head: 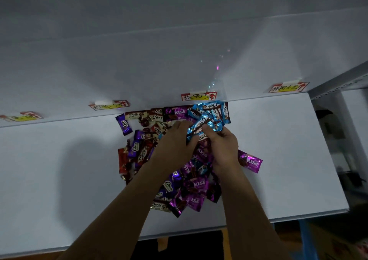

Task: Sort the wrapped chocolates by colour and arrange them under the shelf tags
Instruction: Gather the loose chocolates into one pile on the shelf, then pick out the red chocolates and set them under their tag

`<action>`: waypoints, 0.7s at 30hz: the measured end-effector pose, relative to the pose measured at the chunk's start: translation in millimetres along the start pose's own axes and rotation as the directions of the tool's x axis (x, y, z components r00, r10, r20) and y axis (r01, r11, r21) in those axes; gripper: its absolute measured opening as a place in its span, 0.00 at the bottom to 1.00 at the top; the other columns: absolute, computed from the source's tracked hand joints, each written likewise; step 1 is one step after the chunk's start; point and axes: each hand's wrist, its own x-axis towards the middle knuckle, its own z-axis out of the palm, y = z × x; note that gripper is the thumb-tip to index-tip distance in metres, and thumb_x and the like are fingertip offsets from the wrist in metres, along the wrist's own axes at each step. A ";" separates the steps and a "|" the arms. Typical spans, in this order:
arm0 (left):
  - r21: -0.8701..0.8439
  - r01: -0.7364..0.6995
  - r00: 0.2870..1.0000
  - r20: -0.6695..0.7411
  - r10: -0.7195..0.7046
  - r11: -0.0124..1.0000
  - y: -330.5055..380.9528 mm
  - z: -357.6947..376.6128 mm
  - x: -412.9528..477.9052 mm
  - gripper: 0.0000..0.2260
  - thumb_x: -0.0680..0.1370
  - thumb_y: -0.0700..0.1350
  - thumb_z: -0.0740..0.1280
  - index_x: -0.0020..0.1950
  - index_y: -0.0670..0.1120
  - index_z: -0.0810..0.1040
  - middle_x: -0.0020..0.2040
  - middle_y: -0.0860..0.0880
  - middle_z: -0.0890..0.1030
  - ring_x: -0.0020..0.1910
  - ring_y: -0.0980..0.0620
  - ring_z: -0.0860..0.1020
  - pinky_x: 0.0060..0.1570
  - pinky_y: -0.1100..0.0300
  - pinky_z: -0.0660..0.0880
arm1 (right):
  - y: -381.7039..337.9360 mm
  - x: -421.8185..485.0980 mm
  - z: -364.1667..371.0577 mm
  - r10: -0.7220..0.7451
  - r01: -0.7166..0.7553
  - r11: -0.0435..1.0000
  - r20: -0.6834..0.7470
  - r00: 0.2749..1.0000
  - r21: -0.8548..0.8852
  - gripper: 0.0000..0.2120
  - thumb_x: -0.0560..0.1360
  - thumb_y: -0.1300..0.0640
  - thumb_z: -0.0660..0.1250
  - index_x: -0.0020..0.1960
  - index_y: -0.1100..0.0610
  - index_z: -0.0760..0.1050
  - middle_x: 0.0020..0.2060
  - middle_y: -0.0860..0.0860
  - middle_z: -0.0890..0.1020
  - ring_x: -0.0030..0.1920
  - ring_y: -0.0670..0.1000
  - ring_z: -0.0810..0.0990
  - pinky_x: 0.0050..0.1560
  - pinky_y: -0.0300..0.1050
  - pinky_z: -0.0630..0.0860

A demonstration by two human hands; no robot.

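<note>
Shelf tags (109,105): four are stuck along the back wall, above the white shelf (59,160).
Red chocolates (123,160): they lie at the left edge of the mixed pile (195,184) in the middle of the shelf.
Left grip (175,142): its fingers are curled and pinch the blue chocolates (201,123).
Blue chocolates: a bunch is held over the pile, just under the third tag.
Right grip (223,146): thumb and fingers pinch the same bunch.
Pink chocolate (250,161): it lies alone, just right of the right grip.

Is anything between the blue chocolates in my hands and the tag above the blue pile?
Nothing visible. The held blue chocolates sit just in front of the blue pile below its tag. A purple KISS wrapper lies left of that pile, off the path.
</note>
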 end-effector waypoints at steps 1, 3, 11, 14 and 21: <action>0.035 -0.004 1.000 -0.008 0.005 0.999 -1.5 2.4 3.3 0.18 0.81 0.51 0.61 0.68 0.46 0.68 0.61 0.47 0.73 0.56 0.51 0.73 0.51 0.59 0.71 | 0.5 8.8 0.9 0.011 -0.011 1.000 -0.021 1.000 0.002 0.08 0.73 0.59 0.72 0.52 0.58 0.81 0.45 0.56 0.85 0.47 0.57 0.85 0.49 0.55 0.81; 0.104 -0.001 1.000 -0.023 0.003 0.995 -3.2 3.1 10.2 0.17 0.81 0.50 0.60 0.68 0.46 0.68 0.62 0.46 0.72 0.58 0.50 0.72 0.53 0.57 0.71 | -0.5 25.7 1.5 0.022 -0.023 1.000 -0.081 0.996 -0.010 0.08 0.73 0.58 0.72 0.51 0.59 0.80 0.44 0.55 0.86 0.42 0.53 0.85 0.42 0.48 0.82; 0.341 0.028 0.992 -0.125 0.016 0.940 -31.5 -4.1 7.4 0.13 0.79 0.48 0.63 0.60 0.45 0.76 0.57 0.46 0.79 0.57 0.45 0.75 0.58 0.48 0.69 | -13.4 66.0 9.4 -0.089 0.085 0.996 -0.185 0.979 -0.031 0.13 0.75 0.53 0.70 0.55 0.60 0.76 0.42 0.52 0.83 0.38 0.51 0.82 0.34 0.43 0.80; 0.347 0.095 0.988 -0.144 -0.047 0.933 -47.5 -12.8 -11.4 0.12 0.78 0.46 0.64 0.59 0.45 0.77 0.56 0.45 0.79 0.57 0.44 0.75 0.57 0.48 0.69 | -10.9 58.3 11.5 -0.334 0.254 0.873 -0.131 0.933 -0.416 0.14 0.73 0.54 0.71 0.56 0.52 0.72 0.48 0.42 0.80 0.45 0.41 0.81 0.50 0.44 0.81; 0.308 0.165 0.972 -0.213 -0.101 0.937 -57.6 -41.8 -51.5 0.11 0.76 0.46 0.67 0.57 0.44 0.79 0.54 0.46 0.81 0.53 0.44 0.77 0.51 0.51 0.71 | 11.0 7.8 23.5 -0.385 0.340 0.576 0.120 0.915 -0.743 0.31 0.75 0.54 0.68 0.75 0.53 0.61 0.72 0.52 0.62 0.61 0.51 0.74 0.52 0.42 0.72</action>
